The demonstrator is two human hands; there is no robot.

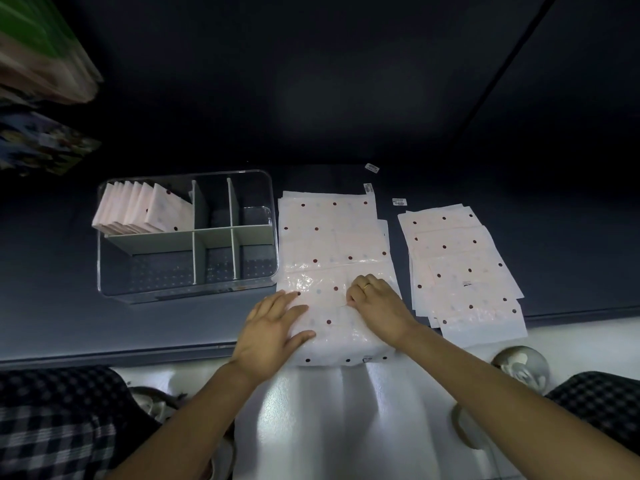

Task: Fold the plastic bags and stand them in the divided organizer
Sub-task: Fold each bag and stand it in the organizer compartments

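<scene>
A pale pink plastic bag with dark dots (pixel 332 244) lies flat on the dark table in front of me, its near end hanging over the table edge. My left hand (pixel 273 327) rests flat on its near left part, fingers spread. My right hand (pixel 375 303), with a ring, pinches the bag's near middle with curled fingers. The clear divided organizer (pixel 104 271) stands to the left; several folded bags (pixel 145 211) stand upright in its back left compartment. The other compartments hold nothing.
A spread stack of several flat dotted bags (pixel 460 265) lies to the right. Small barcode stickers (pixel 372 168) sit behind the bags. A white cabinet front with round metal knobs (pixel 523 363) is below the table edge. Checked fabric covers my knees.
</scene>
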